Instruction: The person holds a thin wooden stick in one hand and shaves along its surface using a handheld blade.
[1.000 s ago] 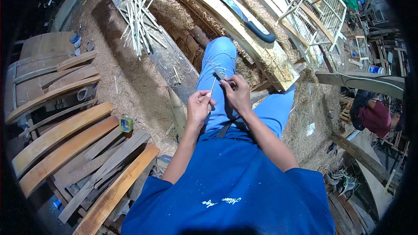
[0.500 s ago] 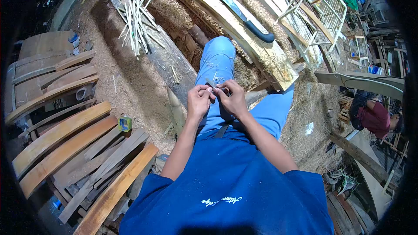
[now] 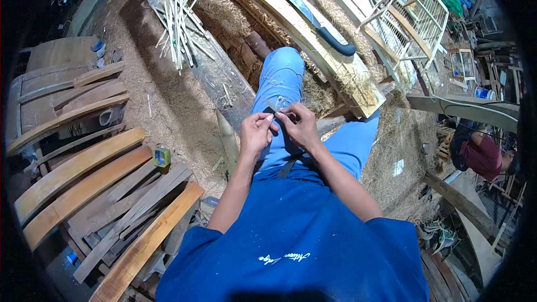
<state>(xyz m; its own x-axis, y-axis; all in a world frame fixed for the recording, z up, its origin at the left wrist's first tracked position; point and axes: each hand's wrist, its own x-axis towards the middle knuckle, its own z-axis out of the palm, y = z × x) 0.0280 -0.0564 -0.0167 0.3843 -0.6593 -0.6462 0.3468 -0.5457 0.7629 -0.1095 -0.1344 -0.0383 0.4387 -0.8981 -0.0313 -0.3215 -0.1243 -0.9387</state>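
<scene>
Over my raised thigh, my left hand [image 3: 257, 133] and my right hand [image 3: 301, 127] meet with their fingertips pinched close together. Between them a small, thin, flat piece like a blade [image 3: 272, 104] sticks up past the fingers of my right hand, catching the light. What the left fingertips pinch is too small and hidden to make out. Just beyond my knee, a large knife [image 3: 316, 22] with a black handle lies on a pale wooden beam [image 3: 349, 78]. A pile of thin sticks [image 3: 179, 28] rests on a grey plank [image 3: 215, 78] ahead to the left.
Curved boards [image 3: 78, 162] and offcuts are stacked at my left, with a yellow-green tape measure [image 3: 161, 157] on them. A cage of thin bars [image 3: 408, 17] stands at the upper right. Another person in a dark red top [image 3: 484, 155] is at the far right. Shavings cover the ground.
The thin blade-like piece has tilted and now looks pale and shiny instead of dark. Both hands stay nearly in place. The view has shifted slightly.
</scene>
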